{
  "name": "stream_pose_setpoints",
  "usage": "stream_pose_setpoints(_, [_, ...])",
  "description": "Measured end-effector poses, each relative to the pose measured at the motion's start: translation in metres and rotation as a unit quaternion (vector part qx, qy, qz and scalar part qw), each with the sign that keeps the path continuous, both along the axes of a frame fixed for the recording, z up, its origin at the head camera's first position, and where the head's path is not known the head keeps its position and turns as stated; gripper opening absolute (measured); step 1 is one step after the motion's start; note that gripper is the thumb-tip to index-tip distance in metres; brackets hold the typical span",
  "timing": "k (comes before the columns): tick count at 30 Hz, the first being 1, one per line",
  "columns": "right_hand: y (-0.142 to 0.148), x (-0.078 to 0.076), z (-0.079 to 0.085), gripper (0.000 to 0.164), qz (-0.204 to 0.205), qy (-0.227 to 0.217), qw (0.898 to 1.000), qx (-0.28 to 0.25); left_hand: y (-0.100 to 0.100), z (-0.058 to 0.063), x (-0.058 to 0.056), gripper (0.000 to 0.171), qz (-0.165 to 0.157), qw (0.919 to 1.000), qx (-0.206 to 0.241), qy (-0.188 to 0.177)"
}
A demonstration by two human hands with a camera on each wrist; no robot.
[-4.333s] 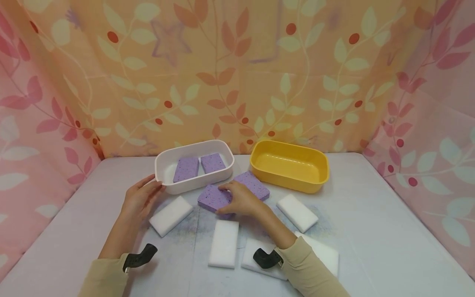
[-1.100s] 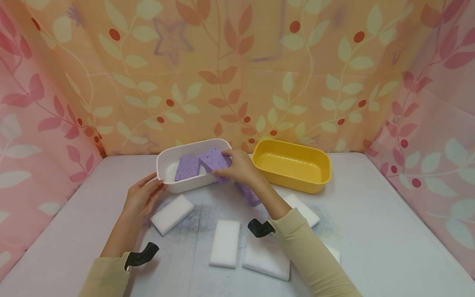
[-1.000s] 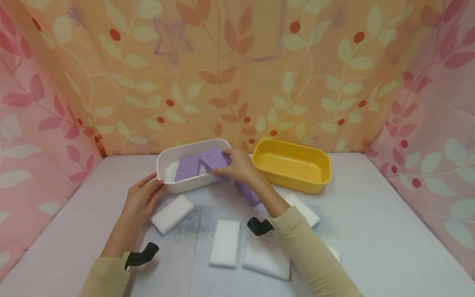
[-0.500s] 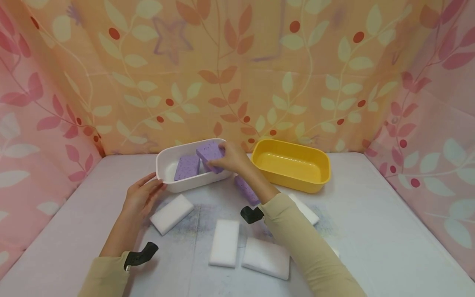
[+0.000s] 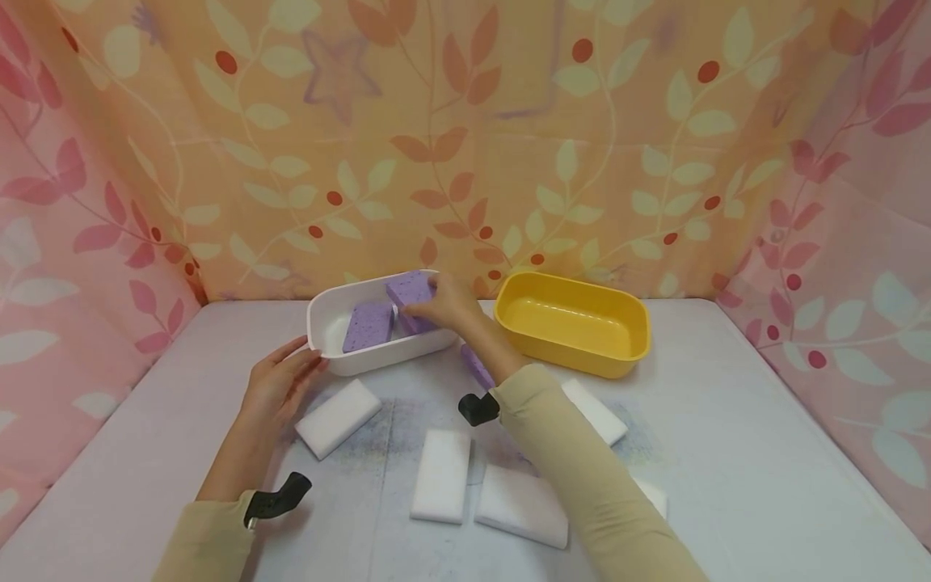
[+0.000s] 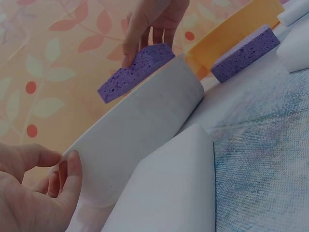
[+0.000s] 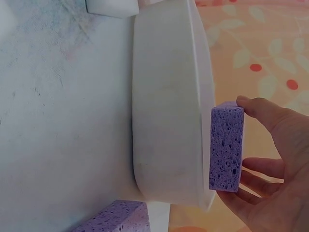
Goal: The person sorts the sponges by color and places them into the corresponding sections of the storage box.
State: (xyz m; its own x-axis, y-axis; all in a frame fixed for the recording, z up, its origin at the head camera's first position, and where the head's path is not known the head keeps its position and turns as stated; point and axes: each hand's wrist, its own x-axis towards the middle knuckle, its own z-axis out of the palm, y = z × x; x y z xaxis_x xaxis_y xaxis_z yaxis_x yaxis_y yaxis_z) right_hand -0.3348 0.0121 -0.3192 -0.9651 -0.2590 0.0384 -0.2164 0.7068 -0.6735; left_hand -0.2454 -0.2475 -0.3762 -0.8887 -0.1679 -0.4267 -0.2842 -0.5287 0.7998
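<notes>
My left hand (image 5: 272, 392) pinches the left end of a white plastic tub (image 5: 385, 356) at its rim, thumb and fingers either side of the wall. Over the tub's right end, my right hand (image 5: 454, 307) holds a porous purple sponge (image 5: 409, 293) between thumb and fingers. In the right wrist view that sponge (image 7: 226, 147) is beside the rim, gripped by its edges. Inside the tub lies another purple sponge (image 5: 368, 325); whatever is under the held one is hidden. A further purple sponge (image 5: 476, 366) rests on the table, partly behind my right forearm.
To the right of the white tub stands a yellow tub (image 5: 575, 352) with nothing in it. Several white foam blocks lie nearer, among them one by my left hand (image 5: 339, 419), one in the middle (image 5: 441, 477) and one beside my right sleeve (image 5: 522, 505). Patterned curtains (image 5: 465, 145) enclose the table.
My right hand has lifted a purple sponge off the table and carried it up and left over the white tub, tilting it there. My left hand has stayed on the tub's rim.
</notes>
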Motion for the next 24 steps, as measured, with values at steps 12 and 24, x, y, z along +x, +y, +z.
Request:
stream_pose_setpoints(12, [-0.003, -0.007, -0.015, 0.052, -0.019, 0.029, 0.999, -0.003, 0.000, 0.002, 0.001, 0.070, -0.003, 1.0000, 0.003, -0.004])
stream_pose_setpoints(24, [-0.011, -0.008, -0.028, 0.050, -0.033, 0.035, 0.999, 0.027, 0.001, 0.003, 0.002, 0.069, -0.004, 1.0000, -0.001, 0.005])
